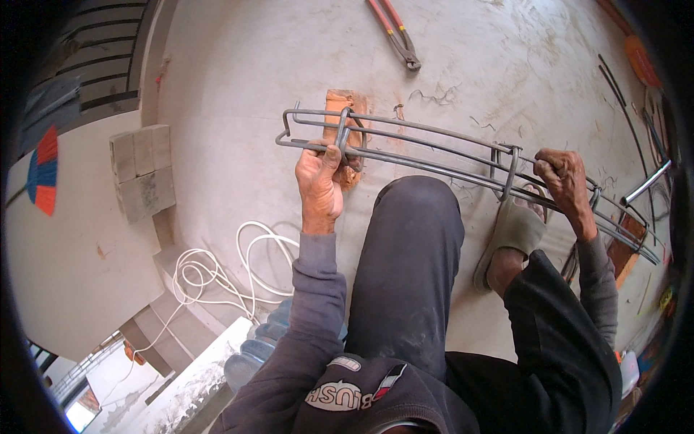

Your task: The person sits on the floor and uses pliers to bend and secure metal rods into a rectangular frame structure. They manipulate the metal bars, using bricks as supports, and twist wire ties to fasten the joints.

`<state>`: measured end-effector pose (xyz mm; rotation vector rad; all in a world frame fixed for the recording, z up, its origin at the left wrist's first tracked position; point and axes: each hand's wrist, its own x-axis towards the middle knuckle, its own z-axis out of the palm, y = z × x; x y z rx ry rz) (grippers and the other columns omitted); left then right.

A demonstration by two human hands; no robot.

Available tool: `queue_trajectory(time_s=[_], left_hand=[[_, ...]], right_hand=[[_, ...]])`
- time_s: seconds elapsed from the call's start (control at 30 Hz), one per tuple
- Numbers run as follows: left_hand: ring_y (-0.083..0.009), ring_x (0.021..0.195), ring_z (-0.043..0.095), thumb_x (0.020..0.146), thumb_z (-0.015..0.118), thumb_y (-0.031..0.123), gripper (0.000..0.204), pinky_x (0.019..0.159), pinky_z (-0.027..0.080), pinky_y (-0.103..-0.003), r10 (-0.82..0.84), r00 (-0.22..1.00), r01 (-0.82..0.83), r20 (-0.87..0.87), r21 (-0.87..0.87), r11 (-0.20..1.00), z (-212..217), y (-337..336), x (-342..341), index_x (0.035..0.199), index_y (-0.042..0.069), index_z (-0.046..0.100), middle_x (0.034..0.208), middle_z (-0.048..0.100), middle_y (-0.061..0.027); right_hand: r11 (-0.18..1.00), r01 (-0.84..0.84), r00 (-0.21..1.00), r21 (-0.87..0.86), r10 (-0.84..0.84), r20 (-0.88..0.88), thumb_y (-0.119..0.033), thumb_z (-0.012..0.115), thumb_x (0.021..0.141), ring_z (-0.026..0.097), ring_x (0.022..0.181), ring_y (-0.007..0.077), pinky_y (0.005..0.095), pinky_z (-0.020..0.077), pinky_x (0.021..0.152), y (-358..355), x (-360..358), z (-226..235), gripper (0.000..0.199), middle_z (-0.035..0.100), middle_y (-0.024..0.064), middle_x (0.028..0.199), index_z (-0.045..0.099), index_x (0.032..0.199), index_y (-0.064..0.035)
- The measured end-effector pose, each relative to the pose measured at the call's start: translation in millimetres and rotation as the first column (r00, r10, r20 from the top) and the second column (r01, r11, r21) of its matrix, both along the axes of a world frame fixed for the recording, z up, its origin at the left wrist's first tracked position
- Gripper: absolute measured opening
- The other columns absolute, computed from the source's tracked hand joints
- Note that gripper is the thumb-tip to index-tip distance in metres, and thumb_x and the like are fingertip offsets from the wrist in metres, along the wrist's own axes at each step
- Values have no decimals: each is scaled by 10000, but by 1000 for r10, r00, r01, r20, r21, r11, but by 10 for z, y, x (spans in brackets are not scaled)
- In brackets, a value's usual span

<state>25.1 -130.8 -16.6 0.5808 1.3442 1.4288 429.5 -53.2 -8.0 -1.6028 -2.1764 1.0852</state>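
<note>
A long cage of grey steel bars tied with rectangular stirrups [434,155] lies across the middle of the concrete floor [253,87], one end propped on an orange brick [345,101]. The left hand [322,177] has its grip wrapped tight round the end stirrup, and the right hand [564,177] is fisted on the bars near a sandalled foot [515,228]. To do this well, I judge both hands should stay firm so the bars stay parallel; red-handled pincers [397,32] lie toward the far edge, white cable [217,271] coils near the left edge.
</note>
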Motion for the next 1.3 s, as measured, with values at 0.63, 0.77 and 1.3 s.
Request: queue_trajectory(time_s=[0.63, 0.77, 1.3], left_hand=[[-189, 748, 670, 899, 737, 166, 244, 724, 559, -352, -49, 991, 46, 121, 32, 998, -143, -19, -115, 1036, 43, 576, 871, 701, -87], [-207, 749, 678, 906, 729, 167, 247, 731, 562, -364, -48, 988, 45, 143, 29, 999, -124, 2, -79, 1032, 34, 564, 863, 702, -107], [-217, 802, 701, 905, 723, 212, 280, 784, 576, -348, -133, 983, 136, 126, -17, 991, -170, 37, -173, 1054, 48, 553, 880, 712, -117]], right_hand=[[997, -26, 999, 68, 28, -23, -163, 580, 828, 507, 504, 259, 387, 426, 538, -24, 8, -111, 204, 513, 144, 588, 594, 731, 16], [998, -55, 998, 17, 54, 22, -168, 572, 831, 514, 510, 248, 389, 431, 547, 22, 26, -47, 215, 515, 147, 590, 594, 732, 22], [986, 7, 1000, -165, -2, 27, -204, 515, 861, 536, 577, 239, 388, 444, 589, 89, -73, 87, 285, 579, 163, 646, 621, 781, 48]])
